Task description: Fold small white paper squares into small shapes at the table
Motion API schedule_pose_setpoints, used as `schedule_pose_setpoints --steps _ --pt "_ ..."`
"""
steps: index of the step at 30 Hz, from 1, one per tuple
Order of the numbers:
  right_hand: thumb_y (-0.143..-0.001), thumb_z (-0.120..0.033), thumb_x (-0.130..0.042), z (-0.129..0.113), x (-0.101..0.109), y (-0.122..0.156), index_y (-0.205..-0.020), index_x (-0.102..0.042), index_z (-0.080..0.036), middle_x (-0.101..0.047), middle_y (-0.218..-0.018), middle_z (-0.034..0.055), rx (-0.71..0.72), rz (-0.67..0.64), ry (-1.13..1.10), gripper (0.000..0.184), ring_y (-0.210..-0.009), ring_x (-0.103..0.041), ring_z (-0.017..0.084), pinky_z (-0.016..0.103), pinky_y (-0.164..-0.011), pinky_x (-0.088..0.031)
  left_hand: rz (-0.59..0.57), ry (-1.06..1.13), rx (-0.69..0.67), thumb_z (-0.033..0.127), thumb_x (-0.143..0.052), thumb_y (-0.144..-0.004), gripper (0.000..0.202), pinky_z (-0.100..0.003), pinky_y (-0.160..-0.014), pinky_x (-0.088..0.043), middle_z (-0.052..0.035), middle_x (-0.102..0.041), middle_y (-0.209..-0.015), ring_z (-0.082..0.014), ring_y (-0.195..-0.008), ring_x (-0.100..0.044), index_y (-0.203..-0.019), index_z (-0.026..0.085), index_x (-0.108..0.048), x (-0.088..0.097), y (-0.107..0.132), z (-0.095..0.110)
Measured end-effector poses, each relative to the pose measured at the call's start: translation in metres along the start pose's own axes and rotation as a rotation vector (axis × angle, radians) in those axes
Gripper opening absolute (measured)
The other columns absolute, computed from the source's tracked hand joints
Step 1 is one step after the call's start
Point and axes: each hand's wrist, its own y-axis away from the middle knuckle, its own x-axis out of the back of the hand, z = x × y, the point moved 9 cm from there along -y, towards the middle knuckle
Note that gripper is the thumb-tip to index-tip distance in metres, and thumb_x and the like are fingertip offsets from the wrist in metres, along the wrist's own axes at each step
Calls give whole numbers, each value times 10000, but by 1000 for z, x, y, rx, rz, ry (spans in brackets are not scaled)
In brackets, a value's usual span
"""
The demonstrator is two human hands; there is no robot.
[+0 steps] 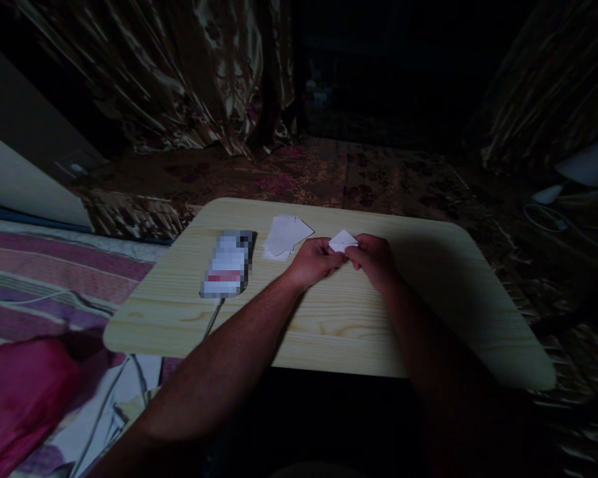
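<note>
A small piece of white paper (pixel 343 239) is pinched between both my hands over the middle of a light wooden table (pixel 428 318). My left hand (pixel 315 261) grips its left side with closed fingers. My right hand (pixel 375 259) grips its right side, fingers closed too. The paper looks folded into a small pointed shape. Just left of it, a small pile of white paper sheets (pixel 285 236) lies flat on the table.
A phone (pixel 228 263) lies on the table's left part, with a cable (pixel 212 320) running off the near edge. A striped cloth (pixel 44 279) and a red fabric (pixel 24 392) lie at the left. Patterned curtains (pixel 169 73) hang behind.
</note>
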Motion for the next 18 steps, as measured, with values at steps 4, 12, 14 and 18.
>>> schedule_pose_setpoints --steps 4,12,14,18 --pt "-664 -274 -600 -1 0 1 -621 -562 -182 -493 -440 -50 -5 -6 16 109 -433 -411 100 244 -451 -296 -24 9 -11 291 -662 -721 196 -222 -420 -231 37 -493 -486 -49 -417 -363 -648 138 -564 -2 0 1" --pt "-652 -258 -600 3 0 -1 -624 -537 -190 -485 -436 -61 13 30 6 97 -420 -406 95 238 -434 -283 -20 13 -4 256 -676 -694 159 -217 -416 -235 44 -495 -487 -45 -416 -360 -685 126 -585 -1 -1 -1" --pt "-648 -255 -605 5 -1 -3 -620 -532 -190 -490 -449 -63 43 40 1 102 -430 -407 93 235 -441 -292 -13 15 1 254 -680 -686 160 -215 -414 -236 48 -491 -485 -45 -413 -360 -683 126 -584 -1 -1 -1" --pt "-664 -271 -603 8 0 -4 -648 -562 -181 -487 -459 -66 65 62 0 101 -436 -400 89 231 -444 -292 -18 35 -3 255 -675 -687 159 -215 -414 -235 52 -483 -480 -42 -407 -357 -678 126 -583 -2 -1 -1"
